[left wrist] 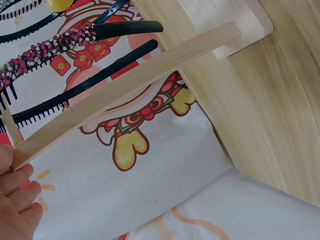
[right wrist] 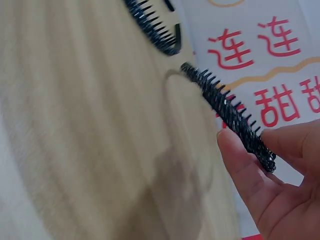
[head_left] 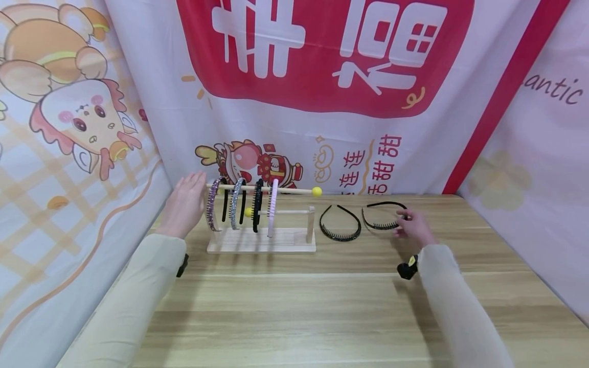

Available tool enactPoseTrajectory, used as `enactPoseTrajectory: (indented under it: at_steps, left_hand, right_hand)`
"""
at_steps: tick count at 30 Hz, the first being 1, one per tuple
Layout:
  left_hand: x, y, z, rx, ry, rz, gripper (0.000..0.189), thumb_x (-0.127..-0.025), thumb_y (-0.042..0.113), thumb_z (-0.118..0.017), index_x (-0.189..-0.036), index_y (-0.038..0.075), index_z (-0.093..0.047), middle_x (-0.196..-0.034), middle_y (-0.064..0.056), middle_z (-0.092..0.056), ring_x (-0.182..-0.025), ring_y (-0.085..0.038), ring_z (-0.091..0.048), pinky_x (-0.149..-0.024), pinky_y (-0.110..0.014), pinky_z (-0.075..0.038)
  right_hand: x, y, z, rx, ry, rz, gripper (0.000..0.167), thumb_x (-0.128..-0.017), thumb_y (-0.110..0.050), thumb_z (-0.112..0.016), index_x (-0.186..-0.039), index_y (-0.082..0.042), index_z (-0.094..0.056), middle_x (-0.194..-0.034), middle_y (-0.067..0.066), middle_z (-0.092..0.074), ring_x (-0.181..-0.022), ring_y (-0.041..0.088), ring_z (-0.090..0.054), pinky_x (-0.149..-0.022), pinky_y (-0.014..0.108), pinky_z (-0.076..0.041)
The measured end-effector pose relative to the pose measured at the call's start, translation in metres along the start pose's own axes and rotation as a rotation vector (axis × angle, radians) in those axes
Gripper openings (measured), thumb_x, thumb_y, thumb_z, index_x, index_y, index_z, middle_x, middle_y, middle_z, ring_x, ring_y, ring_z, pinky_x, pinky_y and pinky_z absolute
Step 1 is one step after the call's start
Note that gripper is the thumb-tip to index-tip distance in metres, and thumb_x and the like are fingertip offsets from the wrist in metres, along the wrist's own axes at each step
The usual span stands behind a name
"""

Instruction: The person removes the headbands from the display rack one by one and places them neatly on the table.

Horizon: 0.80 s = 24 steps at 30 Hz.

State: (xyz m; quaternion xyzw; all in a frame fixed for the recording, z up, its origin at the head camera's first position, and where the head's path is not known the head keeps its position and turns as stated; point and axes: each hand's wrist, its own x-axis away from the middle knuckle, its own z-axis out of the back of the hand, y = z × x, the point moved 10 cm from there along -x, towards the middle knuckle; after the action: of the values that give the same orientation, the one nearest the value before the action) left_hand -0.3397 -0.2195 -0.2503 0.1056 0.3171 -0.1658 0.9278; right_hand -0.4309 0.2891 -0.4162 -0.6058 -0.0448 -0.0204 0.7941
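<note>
My right hand (head_left: 414,227) pinches a black toothed plastic headband (head_left: 384,215); my left hand (head_left: 186,204) rests at the light wooden headband rack (head_left: 262,240).

On the right wrist view I see thumb and fingertips (right wrist: 240,155) pinching the headband's end (right wrist: 227,112), which sits near the back edge of the pale wood-grain table (head_left: 322,306). A second black toothed headband (head_left: 340,223) lies flat just beside it, between it and the rack. My left fingers (left wrist: 20,192) are straight and close together, touching the rack's end post (left wrist: 125,85). Beaded, black and pink headbands hang on the top rod (head_left: 264,189).
</note>
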Motion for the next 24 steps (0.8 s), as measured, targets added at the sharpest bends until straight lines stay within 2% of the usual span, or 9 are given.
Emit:
enactPoseTrajectory:
  at_steps: [5,8,14,24]
  left_hand:
    - [0.001,0.0,0.0,0.0,0.003,-0.001,0.035,-0.096,0.004,-0.042,-0.124,-0.015,-0.045,-0.128,-0.031,-0.045,-0.119,-0.046,-0.04,-0.107,-0.052,-0.023]
    - [0.001,0.0,0.0,-0.002,-0.001,0.001,0.035,-0.096,0.004,-0.043,-0.125,-0.015,-0.045,-0.128,-0.031,-0.045,-0.119,-0.046,-0.04,-0.107,-0.051,-0.023]
    - [0.0,0.001,-0.001,0.001,-0.008,0.003,0.035,-0.096,0.004,-0.043,-0.125,-0.014,-0.045,-0.128,-0.031,-0.044,-0.119,-0.045,-0.04,-0.107,-0.051,-0.022]
    - [0.0,-0.001,-0.003,0.005,-0.028,0.015,0.035,-0.096,0.004,-0.042,-0.126,-0.014,-0.043,-0.13,-0.03,-0.043,-0.121,-0.045,-0.038,-0.108,-0.05,-0.021]
  right_hand:
    - [0.001,0.014,-0.004,0.084,-0.045,-0.017,0.037,-0.095,0.002,-0.038,-0.129,0.015,-0.031,-0.089,0.025,-0.054,-0.059,0.018,-0.06,-0.057,0.032,-0.057]
    - [0.002,0.022,-0.008,0.13,-0.089,-0.035,0.03,-0.096,0.001,-0.039,-0.122,0.016,-0.035,-0.078,0.019,-0.056,-0.058,0.019,-0.061,-0.056,0.033,-0.056]
    - [0.001,0.035,-0.014,0.172,-0.165,-0.052,0.016,-0.098,-0.001,-0.038,-0.104,0.014,-0.039,-0.069,0.009,-0.049,-0.056,0.019,-0.058,-0.053,0.032,-0.055]
    - [0.003,0.042,-0.016,0.198,-0.19,-0.094,0.015,-0.097,-0.001,-0.04,-0.101,0.013,-0.041,-0.068,0.008,-0.047,-0.056,0.017,-0.056,-0.052,0.03,-0.053]
